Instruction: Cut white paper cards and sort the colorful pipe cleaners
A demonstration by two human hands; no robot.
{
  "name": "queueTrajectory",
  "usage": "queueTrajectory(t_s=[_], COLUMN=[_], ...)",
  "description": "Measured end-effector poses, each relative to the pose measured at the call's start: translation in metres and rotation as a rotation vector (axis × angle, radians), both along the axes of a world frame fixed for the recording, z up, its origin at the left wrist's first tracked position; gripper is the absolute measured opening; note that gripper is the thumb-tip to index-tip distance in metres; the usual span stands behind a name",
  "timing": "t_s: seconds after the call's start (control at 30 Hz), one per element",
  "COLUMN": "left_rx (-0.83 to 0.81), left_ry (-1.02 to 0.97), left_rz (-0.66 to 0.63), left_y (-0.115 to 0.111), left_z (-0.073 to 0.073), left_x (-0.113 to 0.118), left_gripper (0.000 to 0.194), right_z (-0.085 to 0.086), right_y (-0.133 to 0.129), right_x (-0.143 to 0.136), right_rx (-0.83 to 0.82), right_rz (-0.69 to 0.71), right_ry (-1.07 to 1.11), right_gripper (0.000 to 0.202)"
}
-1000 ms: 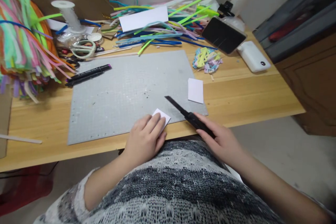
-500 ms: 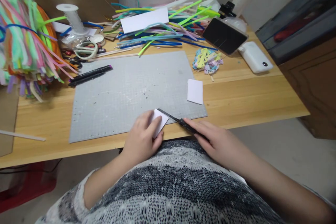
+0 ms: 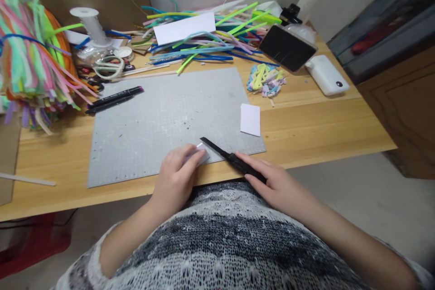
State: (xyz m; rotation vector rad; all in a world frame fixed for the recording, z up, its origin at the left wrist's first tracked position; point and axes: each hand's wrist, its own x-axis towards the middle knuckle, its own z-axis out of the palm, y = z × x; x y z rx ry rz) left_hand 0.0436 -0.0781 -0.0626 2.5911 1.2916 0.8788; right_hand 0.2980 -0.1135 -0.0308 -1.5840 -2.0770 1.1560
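My left hand [image 3: 177, 170] is closed on a small white card [image 3: 203, 157] at the near edge of the grey cutting mat [image 3: 163, 113]. Much of the card is hidden under the fingers. My right hand [image 3: 270, 176] grips the black handle of a long dark-bladed tool [image 3: 219, 149], possibly scissors. Its blade points up and left over the mat, just right of the card and apart from it. Another white card [image 3: 250, 119] lies on the mat's right edge.
Black markers [image 3: 115, 99] lie on the mat's left edge. Behind are colourful pipe cleaners [image 3: 197, 50], a spool [image 3: 90, 27] and green-handled scissors [image 3: 108, 68]. A phone [image 3: 288, 48], a white device [image 3: 326, 75] and a pile of pastel pieces [image 3: 265, 78] stand right.
My left hand has drawn the card a little left and tilted it, away from the blade. The blade, which touched the card's edge before, now stands apart from it.
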Motion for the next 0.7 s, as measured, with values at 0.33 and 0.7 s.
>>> queueTrajectory(t_s=[0.33, 0.7], left_rx=[0.096, 0.011], left_ry=[-0.108, -0.166], left_rz=[0.153, 0.229], left_y=[0.002, 0.007], left_z=[0.004, -0.001], left_x=[-0.002, -0.009], left_gripper=[0.040, 0.017], right_z=[0.003, 0.005], right_y=[0.002, 0.011], right_x=[-0.009, -0.013], right_rx=[0.088, 0.105], right_rz=[0.025, 0.072], right_ry=[0.041, 0.079], right_gripper=[0.052, 0.051])
